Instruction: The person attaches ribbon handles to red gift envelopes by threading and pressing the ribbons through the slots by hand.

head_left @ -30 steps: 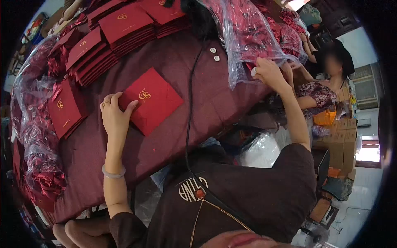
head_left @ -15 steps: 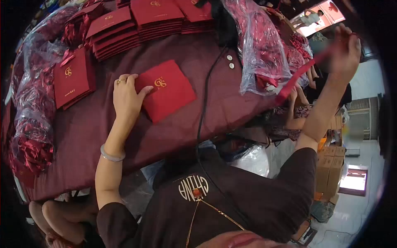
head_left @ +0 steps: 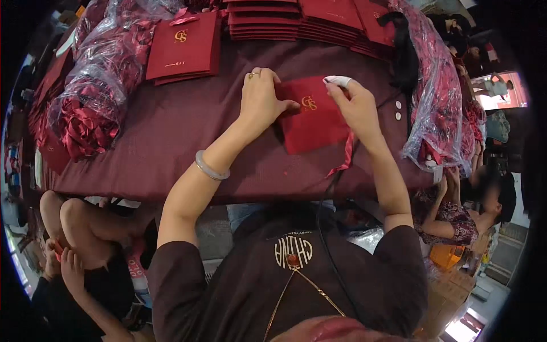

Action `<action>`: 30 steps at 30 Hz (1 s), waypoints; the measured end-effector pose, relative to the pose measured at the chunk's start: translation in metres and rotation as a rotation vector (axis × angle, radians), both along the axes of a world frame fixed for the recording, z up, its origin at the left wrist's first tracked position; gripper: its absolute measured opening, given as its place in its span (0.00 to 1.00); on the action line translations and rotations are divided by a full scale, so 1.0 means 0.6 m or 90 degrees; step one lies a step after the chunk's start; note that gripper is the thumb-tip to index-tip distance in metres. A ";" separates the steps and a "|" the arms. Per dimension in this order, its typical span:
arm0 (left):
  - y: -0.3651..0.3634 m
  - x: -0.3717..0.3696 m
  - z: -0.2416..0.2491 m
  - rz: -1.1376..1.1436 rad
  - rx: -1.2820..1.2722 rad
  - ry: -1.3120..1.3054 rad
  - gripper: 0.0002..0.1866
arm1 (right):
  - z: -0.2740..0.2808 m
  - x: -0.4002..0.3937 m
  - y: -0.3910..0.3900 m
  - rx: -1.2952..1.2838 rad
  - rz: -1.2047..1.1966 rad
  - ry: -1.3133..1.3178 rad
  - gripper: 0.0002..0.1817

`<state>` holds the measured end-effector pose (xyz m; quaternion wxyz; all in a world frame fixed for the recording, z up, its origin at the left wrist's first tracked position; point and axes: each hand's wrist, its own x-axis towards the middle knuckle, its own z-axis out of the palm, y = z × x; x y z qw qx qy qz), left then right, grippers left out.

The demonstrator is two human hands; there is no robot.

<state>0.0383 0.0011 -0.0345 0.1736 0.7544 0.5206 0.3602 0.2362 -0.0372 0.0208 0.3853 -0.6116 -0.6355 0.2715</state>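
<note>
A flat red paper gift bag point(head_left: 312, 126) with a gold logo lies on the dark red tablecloth in front of me. My left hand point(head_left: 263, 98) grips its left edge, thumb on the printed face and fingers curled at the side. My right hand point(head_left: 356, 107) is at the bag's upper right corner, thumb and fingers pinched together, with white wrapping on one fingertip. A red ribbon point(head_left: 345, 155) hangs below that hand past the bag's right edge. The ribbon's upper end is hidden by the hand.
Stacked red bags point(head_left: 265, 20) line the far side. A bag with a ribbon handle point(head_left: 185, 48) stands at left. Plastic-wrapped ribbon bundles point(head_left: 85, 128) lie left, with another plastic bundle point(head_left: 436, 97) right. Two white discs point(head_left: 398, 110) and a black cable lie nearby. People sit on both sides.
My right hand has come down from far out on the right to the bag, bringing the ribbon along. My left hand stays on the bag's left edge. The view has turned.
</note>
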 end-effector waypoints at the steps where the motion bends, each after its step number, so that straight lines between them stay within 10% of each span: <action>1: 0.002 -0.002 0.000 -0.012 0.004 -0.001 0.31 | -0.002 -0.008 -0.003 0.030 0.015 -0.072 0.11; 11: 0.009 -0.017 0.018 -0.134 -0.109 -0.016 0.27 | -0.036 -0.004 -0.013 0.087 0.053 0.025 0.11; 21: -0.002 -0.020 0.044 -0.122 -0.481 -0.413 0.12 | -0.013 -0.010 -0.025 0.220 -0.002 -0.047 0.06; 30: -0.013 -0.007 0.038 -0.119 -0.326 -0.176 0.19 | -0.032 -0.019 -0.022 0.269 0.047 -0.156 0.05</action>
